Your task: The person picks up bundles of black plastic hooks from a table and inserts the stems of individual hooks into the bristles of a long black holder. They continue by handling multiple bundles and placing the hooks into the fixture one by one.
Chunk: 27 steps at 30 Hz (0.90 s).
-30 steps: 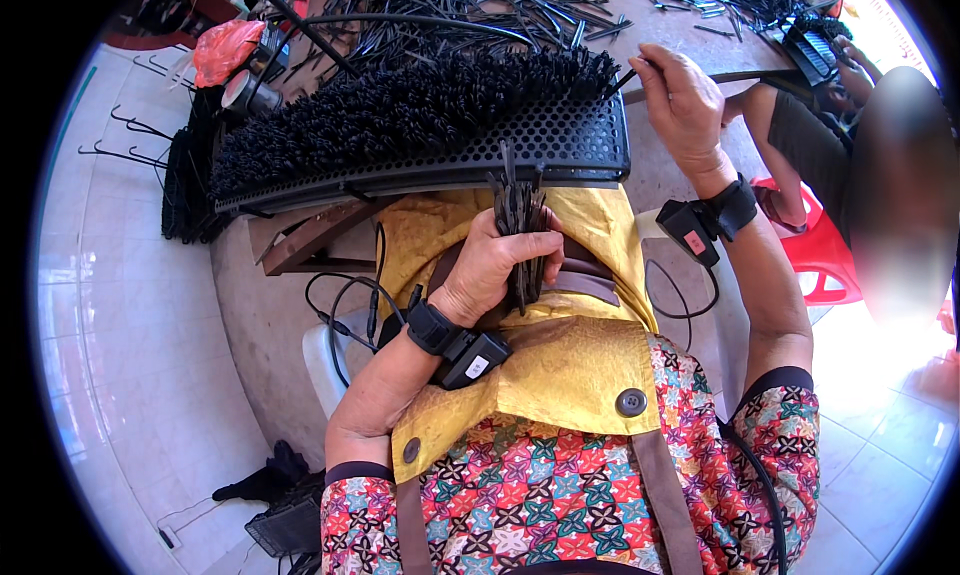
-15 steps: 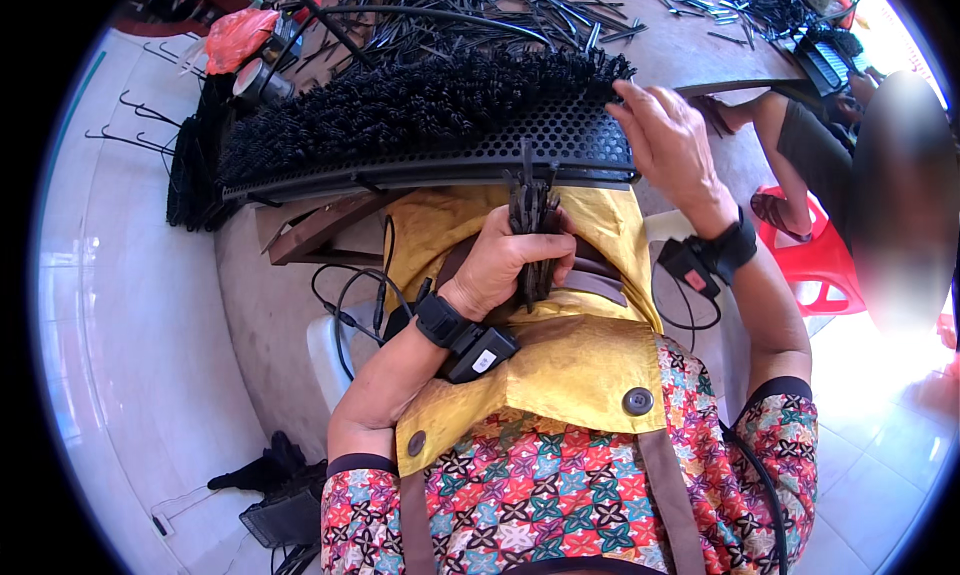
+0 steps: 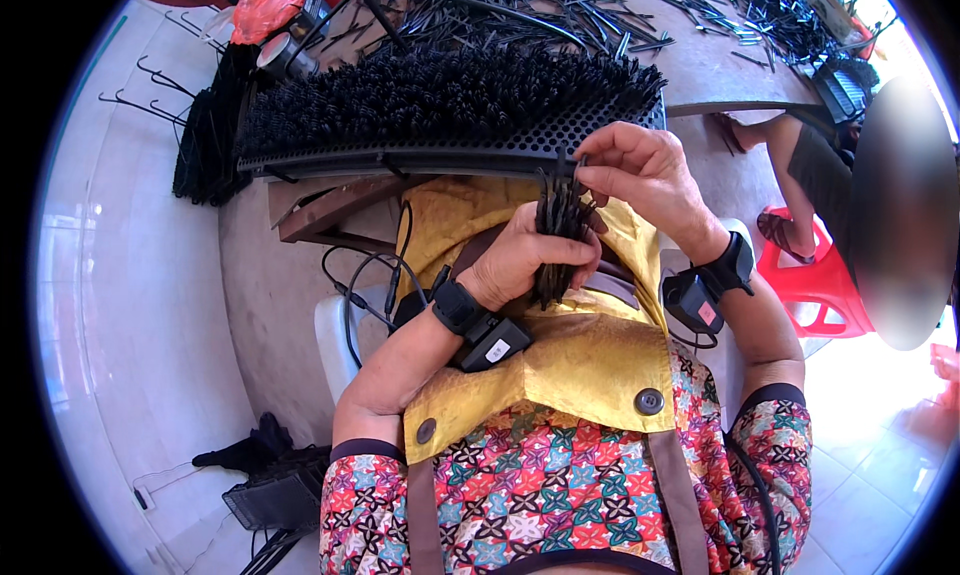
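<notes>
My left hand is closed around a bundle of thin black strips, held upright over my lap. Just above and to the right of it, my right hand pinches at the top of the bundle, thumb and forefinger on the end of one strip. Beyond both hands lies a black perforated panel, its round holes bare along the near right part. Black strips stand densely packed over the rest of the panel. What the strips are made of, I cannot tell.
Loose black strips lie heaped on the table behind the panel. A red plastic bag and a tin stand at the far left, near metal hooks. Another person sits at right by a red stool.
My right hand has come down and left from the panel's right edge to the top of the bundle. My left hand still grips the bundle, and the view has shifted slightly.
</notes>
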Each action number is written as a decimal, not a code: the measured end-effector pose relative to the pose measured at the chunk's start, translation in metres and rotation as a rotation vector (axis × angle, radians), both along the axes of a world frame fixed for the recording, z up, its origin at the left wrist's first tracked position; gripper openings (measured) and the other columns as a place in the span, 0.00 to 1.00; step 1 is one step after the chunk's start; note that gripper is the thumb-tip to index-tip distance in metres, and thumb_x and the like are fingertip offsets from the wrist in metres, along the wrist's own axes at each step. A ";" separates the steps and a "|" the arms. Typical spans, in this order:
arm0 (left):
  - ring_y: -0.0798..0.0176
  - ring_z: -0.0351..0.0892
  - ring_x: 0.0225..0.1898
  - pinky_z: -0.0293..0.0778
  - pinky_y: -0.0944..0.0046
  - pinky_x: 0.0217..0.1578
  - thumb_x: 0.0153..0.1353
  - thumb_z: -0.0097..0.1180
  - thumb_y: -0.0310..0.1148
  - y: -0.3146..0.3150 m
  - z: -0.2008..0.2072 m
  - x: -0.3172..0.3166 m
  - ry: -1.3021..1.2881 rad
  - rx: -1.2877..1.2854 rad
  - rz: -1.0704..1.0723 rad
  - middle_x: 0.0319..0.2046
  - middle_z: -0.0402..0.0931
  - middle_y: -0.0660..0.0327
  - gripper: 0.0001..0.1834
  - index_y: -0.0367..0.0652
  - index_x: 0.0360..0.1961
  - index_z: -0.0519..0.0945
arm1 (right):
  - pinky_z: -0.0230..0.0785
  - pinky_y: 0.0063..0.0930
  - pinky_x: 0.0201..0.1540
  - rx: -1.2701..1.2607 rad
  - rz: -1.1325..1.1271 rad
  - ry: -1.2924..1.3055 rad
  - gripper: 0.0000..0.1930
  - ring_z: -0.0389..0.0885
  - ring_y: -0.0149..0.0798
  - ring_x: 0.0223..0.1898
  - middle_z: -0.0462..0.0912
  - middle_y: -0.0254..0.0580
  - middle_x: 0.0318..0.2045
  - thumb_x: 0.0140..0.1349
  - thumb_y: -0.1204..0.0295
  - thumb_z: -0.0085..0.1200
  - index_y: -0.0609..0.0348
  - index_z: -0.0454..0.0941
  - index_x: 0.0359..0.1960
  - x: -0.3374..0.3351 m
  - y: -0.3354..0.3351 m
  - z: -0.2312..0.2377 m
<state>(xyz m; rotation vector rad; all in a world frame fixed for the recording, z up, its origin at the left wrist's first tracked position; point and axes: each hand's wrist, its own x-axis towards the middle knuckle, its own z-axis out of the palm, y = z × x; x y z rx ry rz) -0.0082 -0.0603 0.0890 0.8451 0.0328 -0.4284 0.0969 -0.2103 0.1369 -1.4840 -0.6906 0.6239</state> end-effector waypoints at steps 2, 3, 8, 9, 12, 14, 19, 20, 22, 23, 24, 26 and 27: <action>0.64 0.75 0.23 0.71 0.68 0.25 0.50 0.58 0.23 0.001 0.000 0.001 0.033 0.013 0.039 0.23 0.74 0.58 0.11 0.35 0.36 0.74 | 0.71 0.16 0.34 -0.091 -0.032 0.010 0.10 0.78 0.23 0.32 0.80 0.35 0.29 0.56 0.80 0.56 0.67 0.75 0.40 -0.001 -0.003 0.000; 0.64 0.75 0.23 0.71 0.68 0.25 0.50 0.58 0.23 0.002 -0.003 0.002 0.033 0.033 0.045 0.23 0.74 0.57 0.11 0.35 0.36 0.74 | 0.71 0.16 0.35 -0.101 -0.049 0.004 0.10 0.78 0.23 0.32 0.80 0.36 0.29 0.55 0.80 0.56 0.67 0.75 0.40 -0.002 -0.003 -0.006; 0.64 0.75 0.23 0.72 0.67 0.25 0.51 0.57 0.24 0.002 -0.001 0.000 0.049 0.088 0.127 0.24 0.74 0.58 0.10 0.36 0.35 0.74 | 0.72 0.18 0.35 -0.089 -0.163 0.019 0.11 0.78 0.24 0.32 0.81 0.37 0.30 0.55 0.79 0.57 0.68 0.75 0.41 -0.010 -0.005 -0.013; 0.64 0.75 0.23 0.72 0.67 0.25 0.51 0.57 0.24 0.002 -0.001 0.000 0.053 0.089 0.131 0.24 0.74 0.58 0.09 0.36 0.35 0.74 | 0.72 0.18 0.35 -0.075 -0.155 0.010 0.12 0.78 0.24 0.32 0.81 0.37 0.30 0.55 0.79 0.57 0.68 0.75 0.41 -0.010 -0.006 -0.014; 0.64 0.75 0.23 0.72 0.67 0.26 0.52 0.56 0.24 0.003 -0.003 0.000 0.028 0.086 0.112 0.24 0.74 0.58 0.09 0.36 0.35 0.74 | 0.72 0.18 0.35 -0.041 -0.068 0.025 0.11 0.78 0.25 0.32 0.81 0.38 0.30 0.55 0.79 0.57 0.69 0.75 0.40 -0.014 -0.005 -0.020; 0.64 0.75 0.24 0.72 0.67 0.26 0.52 0.56 0.25 0.004 -0.004 0.000 -0.007 0.090 0.081 0.24 0.74 0.58 0.09 0.36 0.36 0.74 | 0.71 0.18 0.34 -0.080 -0.009 0.031 0.10 0.78 0.25 0.31 0.81 0.38 0.29 0.55 0.80 0.57 0.70 0.76 0.38 -0.015 -0.003 -0.021; 0.63 0.76 0.24 0.73 0.67 0.28 0.53 0.55 0.26 0.005 -0.002 -0.001 -0.023 0.090 0.061 0.25 0.76 0.57 0.12 0.34 0.38 0.74 | 0.70 0.18 0.31 -0.108 0.013 0.140 0.05 0.77 0.24 0.28 0.81 0.36 0.25 0.53 0.81 0.57 0.68 0.79 0.31 -0.011 -0.006 -0.023; 0.63 0.76 0.25 0.73 0.67 0.28 0.53 0.55 0.26 0.004 -0.002 -0.001 -0.023 0.104 0.060 0.25 0.76 0.56 0.12 0.34 0.39 0.75 | 0.70 0.18 0.31 -0.113 0.002 0.152 0.05 0.77 0.24 0.27 0.81 0.35 0.25 0.52 0.81 0.58 0.67 0.80 0.31 -0.009 -0.007 -0.023; 0.63 0.76 0.25 0.73 0.67 0.29 0.53 0.55 0.27 0.005 -0.004 -0.001 -0.024 0.128 0.065 0.25 0.76 0.56 0.12 0.34 0.40 0.75 | 0.69 0.17 0.30 -0.142 -0.031 0.121 0.04 0.76 0.24 0.27 0.81 0.35 0.24 0.52 0.80 0.58 0.66 0.80 0.30 -0.008 -0.008 -0.019; 0.63 0.76 0.25 0.73 0.67 0.29 0.54 0.55 0.27 0.005 -0.003 -0.002 -0.017 0.133 0.078 0.26 0.76 0.56 0.12 0.34 0.40 0.74 | 0.69 0.17 0.30 -0.156 -0.048 0.106 0.04 0.76 0.23 0.26 0.81 0.35 0.24 0.52 0.80 0.58 0.66 0.80 0.30 -0.008 -0.008 -0.017; 0.63 0.76 0.25 0.73 0.67 0.29 0.54 0.55 0.27 0.004 -0.002 -0.002 -0.010 0.137 0.091 0.26 0.76 0.56 0.13 0.34 0.41 0.74 | 0.69 0.17 0.29 -0.147 -0.062 0.079 0.04 0.76 0.23 0.26 0.81 0.35 0.24 0.52 0.80 0.58 0.66 0.80 0.30 -0.008 -0.008 -0.017; 0.64 0.76 0.25 0.74 0.67 0.29 0.55 0.54 0.26 0.003 0.000 -0.003 0.005 0.122 0.121 0.26 0.77 0.56 0.12 0.34 0.40 0.74 | 0.69 0.18 0.28 -0.128 -0.090 0.027 0.03 0.76 0.24 0.25 0.81 0.35 0.23 0.52 0.79 0.58 0.66 0.80 0.29 -0.007 -0.007 -0.016; 0.65 0.76 0.24 0.73 0.68 0.28 0.55 0.54 0.26 0.002 0.001 -0.003 0.014 0.100 0.139 0.25 0.77 0.57 0.10 0.34 0.38 0.75 | 0.69 0.17 0.28 -0.135 -0.109 0.018 0.03 0.76 0.24 0.25 0.81 0.35 0.23 0.53 0.80 0.57 0.66 0.80 0.30 -0.007 -0.007 -0.014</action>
